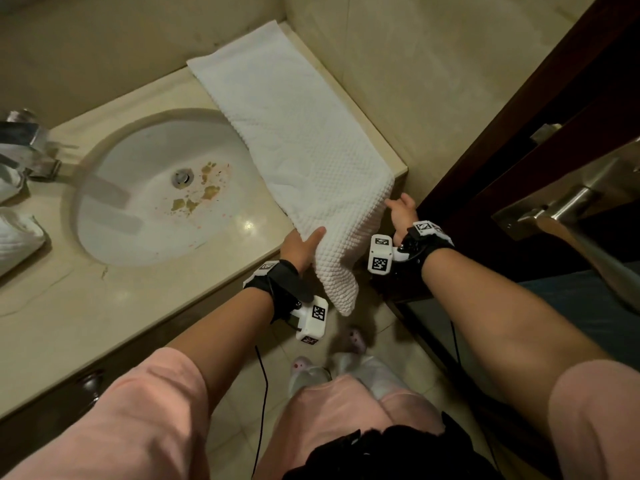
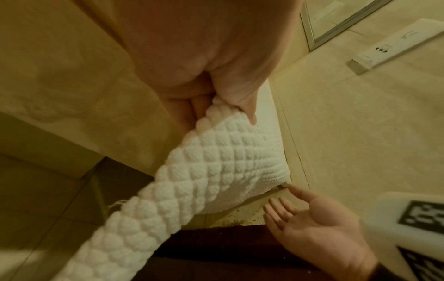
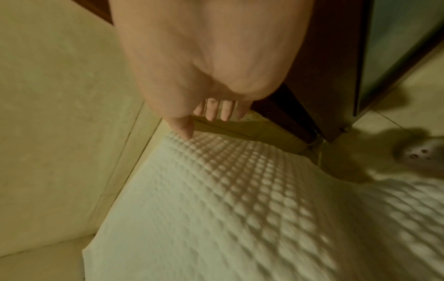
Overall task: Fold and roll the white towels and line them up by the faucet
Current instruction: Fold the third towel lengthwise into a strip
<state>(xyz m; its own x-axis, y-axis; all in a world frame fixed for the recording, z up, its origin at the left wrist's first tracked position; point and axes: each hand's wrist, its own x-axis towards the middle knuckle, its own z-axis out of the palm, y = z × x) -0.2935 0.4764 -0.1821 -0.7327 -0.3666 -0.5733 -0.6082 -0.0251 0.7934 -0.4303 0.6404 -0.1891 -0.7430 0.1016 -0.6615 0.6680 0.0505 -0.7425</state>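
A long white waffle-textured towel (image 1: 294, 133) lies flat on the counter to the right of the sink, its near end hanging over the front edge. My left hand (image 1: 301, 247) grips that near end, thumb on top and fingers curled under the towel (image 2: 216, 157). My right hand (image 1: 401, 211) hovers open beside the towel's right corner, fingers straight and spread, holding nothing. In the right wrist view its fingers (image 3: 216, 111) reach past the towel (image 3: 216, 199) edge. The faucet (image 1: 31, 143) stands at the far left, with rolled white towels (image 1: 17, 230) beside it.
The oval sink (image 1: 156, 188), stained near the drain, takes up the middle of the beige counter (image 1: 104, 306). A dark wooden door frame (image 1: 519, 140) and a metal door handle (image 1: 568, 202) stand close on the right. The wall (image 1: 415, 64) borders the towel's right side.
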